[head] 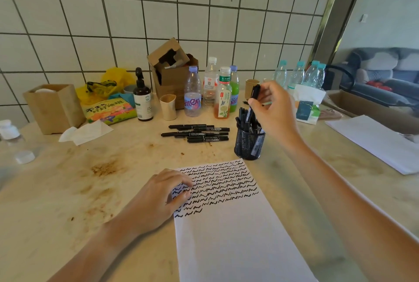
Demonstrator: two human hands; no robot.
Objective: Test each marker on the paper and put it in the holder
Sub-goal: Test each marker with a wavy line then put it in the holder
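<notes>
On the tabletop (113, 191) the paper (226, 231), thin and prone to slide, is pressed flat by the left hand (158, 200) with relaxed fingers. The mesh holder (249, 144) looks light and tippable. The right hand (272, 109) pinches a marker (254, 98) mid-barrel above it: light, rigid, smooth.

A tissue pack (306, 111) at about two o'clock on the table reads "TISSUE" in small letters on its dark panel. A tea bottle (223, 95) at twelve o'clock carries the Chinese characters "东方树叶" on its green neck band. Just to its left, a clear bottle (192, 93) shows purple letters partly readable as "anten". At ten o'clock, a colourful book (108, 109) has large Chinese characters beginning "不生气"; the rest is unclear. Print on the markers (197, 133) is too small to read.
</notes>
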